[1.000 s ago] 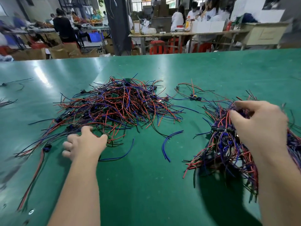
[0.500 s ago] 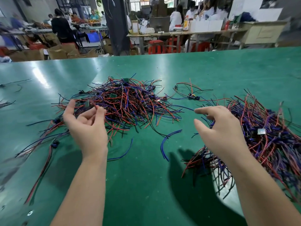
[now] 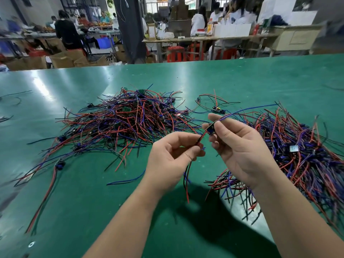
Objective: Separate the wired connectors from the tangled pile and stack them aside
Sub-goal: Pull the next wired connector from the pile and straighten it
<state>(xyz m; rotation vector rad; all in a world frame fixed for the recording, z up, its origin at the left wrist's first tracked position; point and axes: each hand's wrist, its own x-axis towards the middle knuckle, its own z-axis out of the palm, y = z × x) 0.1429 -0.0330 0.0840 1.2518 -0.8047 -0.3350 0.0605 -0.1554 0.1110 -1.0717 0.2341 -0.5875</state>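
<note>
A tangled pile (image 3: 126,120) of red, blue and black wired connectors lies on the green table (image 3: 242,79), left of centre. A second heap (image 3: 301,155) of the same connectors spreads at the right. Between them, above the table, both hands hold one wired connector (image 3: 210,129). My right hand (image 3: 240,148) pinches its small dark body, and a blue lead runs up to the right from it. My left hand (image 3: 173,159) pinches its red and black leads, whose ends hang down below the fingers.
A few loose connectors (image 3: 217,108) lie beyond the hands. Stray wires (image 3: 55,168) trail toward the table's left front, and a blue wire (image 3: 128,180) lies near my left wrist. Behind the table, people stand at workbenches with cardboard boxes and red stools.
My left hand lifted a connector from the left pile and carried it to the middle. My right hand left the right heap and took hold of that connector's body.
</note>
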